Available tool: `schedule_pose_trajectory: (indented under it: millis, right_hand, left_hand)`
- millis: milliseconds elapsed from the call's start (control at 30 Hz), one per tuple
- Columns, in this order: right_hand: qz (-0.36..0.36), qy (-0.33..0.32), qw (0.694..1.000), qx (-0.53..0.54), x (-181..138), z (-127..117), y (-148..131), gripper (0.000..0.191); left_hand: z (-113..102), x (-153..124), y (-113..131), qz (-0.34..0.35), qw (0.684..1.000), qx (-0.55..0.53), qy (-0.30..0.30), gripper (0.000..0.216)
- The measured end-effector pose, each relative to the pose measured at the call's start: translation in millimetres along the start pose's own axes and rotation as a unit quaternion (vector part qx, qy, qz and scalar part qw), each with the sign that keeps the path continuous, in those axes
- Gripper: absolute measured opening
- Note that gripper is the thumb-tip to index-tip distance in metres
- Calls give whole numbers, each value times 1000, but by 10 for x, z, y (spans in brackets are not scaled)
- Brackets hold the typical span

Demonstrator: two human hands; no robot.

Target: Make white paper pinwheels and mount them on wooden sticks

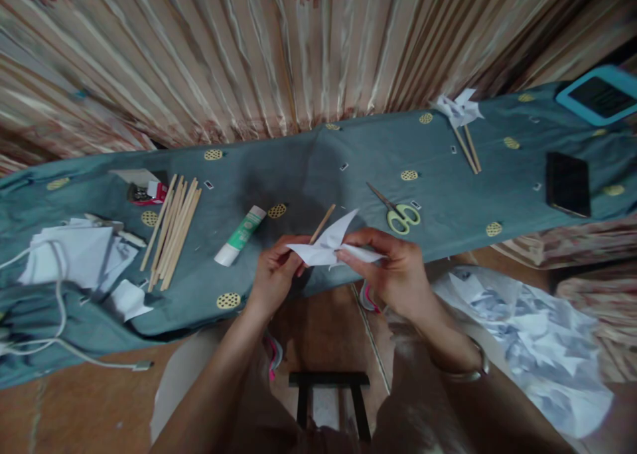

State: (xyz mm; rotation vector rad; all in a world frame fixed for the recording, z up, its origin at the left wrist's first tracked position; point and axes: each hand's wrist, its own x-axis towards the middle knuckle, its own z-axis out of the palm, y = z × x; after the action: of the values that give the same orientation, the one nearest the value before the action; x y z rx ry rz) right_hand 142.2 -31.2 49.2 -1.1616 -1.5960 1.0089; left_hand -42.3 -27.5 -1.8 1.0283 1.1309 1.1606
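Between my hands, over the near edge of the cloth, is a white paper pinwheel point(326, 249) with pointed blades. Fingers of my left hand point(276, 271) are closed on its left side, and a thin wooden stick point(322, 224) pokes out behind the paper there. My right hand point(395, 268) pinches the pinwheel near its centre and right blade. How the stick meets the paper is hidden. Just left of my left hand lies a green and white glue stick point(241, 235). Beyond my right hand rest scissors point(398, 210) with light green handles.
Leftward are wooden sticks point(174, 235), a small red box point(148, 192) of metal bits, white paper sheets point(74, 251) and a white cable point(62, 301). Finished-looking pinwheels point(460, 111), a black phone point(568, 184) and a blue-framed tablet point(600, 95) lie rightward. A plastic bag point(532, 341) of folded paper sits below.
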Motion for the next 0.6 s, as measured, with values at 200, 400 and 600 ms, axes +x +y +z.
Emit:
schedule_pose_trajectory:
  millis: [200, 400, 600]
  right_hand:
    - [-156, -32, 982, -99, -86, 19, -58, 16]
    - [-194, -15, 970, -144, -80, 9, -42, 21]
    - [-247, -7, 946, -208, -77, 31, -87, 21]
  left_hand:
    - [-43, -110, -28, -97, 991, -93, 1, 14]
    - [-58, -142, -40, -115, 990, -78, 17, 17]
    - [-19, -167, 19, -162, 982, -87, 40, 23]
